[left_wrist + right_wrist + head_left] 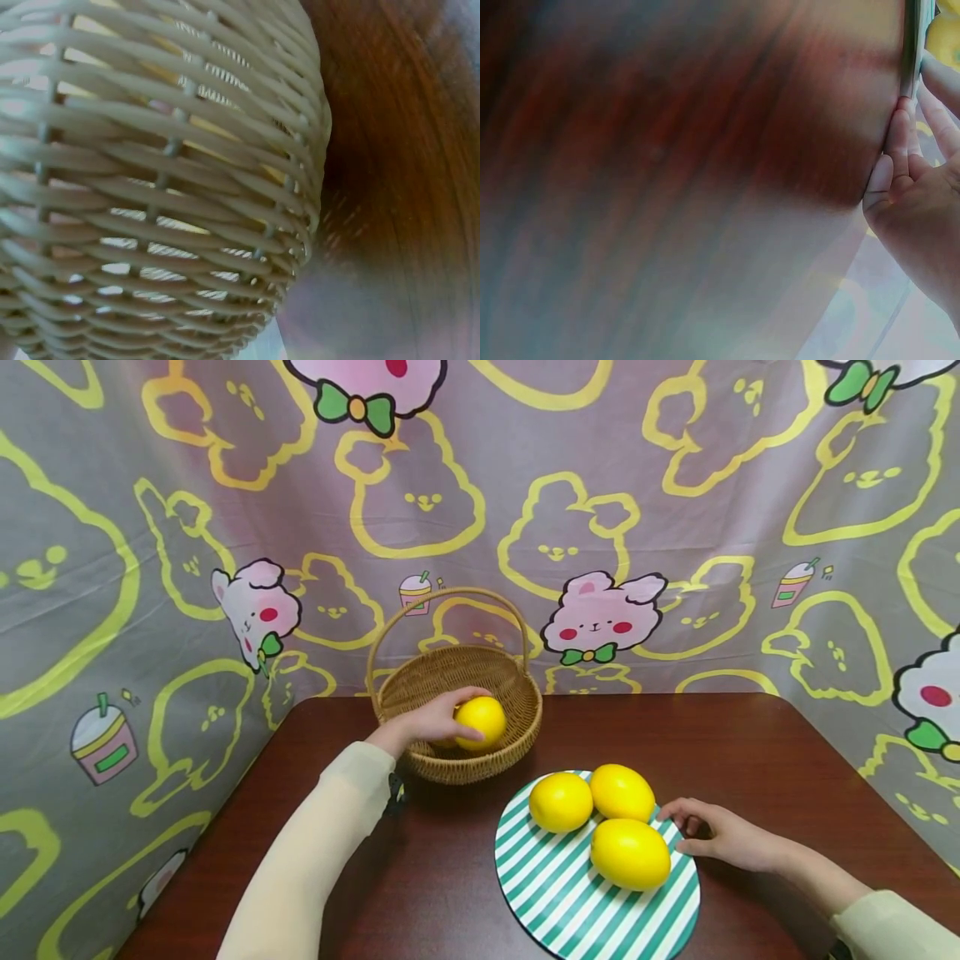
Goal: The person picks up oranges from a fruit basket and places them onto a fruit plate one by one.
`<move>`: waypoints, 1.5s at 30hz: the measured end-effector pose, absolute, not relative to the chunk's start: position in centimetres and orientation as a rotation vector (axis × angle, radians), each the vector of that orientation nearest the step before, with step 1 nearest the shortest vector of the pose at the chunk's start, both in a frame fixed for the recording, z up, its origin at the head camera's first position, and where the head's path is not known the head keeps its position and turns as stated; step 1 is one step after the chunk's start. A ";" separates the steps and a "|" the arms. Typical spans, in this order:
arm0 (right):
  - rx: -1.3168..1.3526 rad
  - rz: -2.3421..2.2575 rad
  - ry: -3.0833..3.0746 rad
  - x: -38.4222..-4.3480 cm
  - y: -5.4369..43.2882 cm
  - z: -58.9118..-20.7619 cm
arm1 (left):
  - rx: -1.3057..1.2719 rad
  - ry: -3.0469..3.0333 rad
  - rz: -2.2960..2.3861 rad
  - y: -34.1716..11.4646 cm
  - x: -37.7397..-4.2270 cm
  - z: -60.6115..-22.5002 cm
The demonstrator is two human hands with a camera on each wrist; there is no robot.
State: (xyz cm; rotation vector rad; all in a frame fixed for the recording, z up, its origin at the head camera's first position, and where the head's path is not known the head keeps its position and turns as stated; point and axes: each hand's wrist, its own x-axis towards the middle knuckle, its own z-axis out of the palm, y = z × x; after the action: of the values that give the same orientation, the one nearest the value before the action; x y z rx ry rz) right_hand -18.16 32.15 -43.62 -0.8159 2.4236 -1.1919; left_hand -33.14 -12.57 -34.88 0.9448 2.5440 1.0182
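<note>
In the head view my left hand [433, 720] grips a lemon [486, 718] within the wicker basket [468, 770], thumb low and fingers over the top. A bit of yellow shows below that hand inside the basket, mostly hidden. Basket weave [165, 172] fills much of the left wrist view, hiding the hand. My right hand [723, 837] rests at the right rim of a round plate [547, 893] with green and white stripes, its fingers loosely bent. Three lemons lie together on this plate: one at left [561, 802], one behind [622, 792], one in front [631, 855].
The basket's tall arched handle [457, 592] rises over its opening. Both stand on a dark reddish wooden table [442, 877] with rounded far corners. A patterned cloth [480, 510] with cartoon animals hangs behind the table and along its sides.
</note>
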 end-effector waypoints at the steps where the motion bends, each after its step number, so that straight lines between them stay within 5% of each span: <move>1: -0.818 -1.193 2.423 -18.2 32.2 -43.6 | 0.938 2.546 1.032 -12.6 -33.1 -34.8; 45: -0.804 -1.176 2.441 -18.3 32.3 -43.9 | 1.172 2.402 1.385 -11.4 -24.7 -31.5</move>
State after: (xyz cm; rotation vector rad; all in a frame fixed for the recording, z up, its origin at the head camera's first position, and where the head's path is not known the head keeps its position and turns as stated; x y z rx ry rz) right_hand -18.34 32.30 -43.86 -0.8036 2.4407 -1.1762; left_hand -24.72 -11.45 -31.52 1.1717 2.4024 1.3853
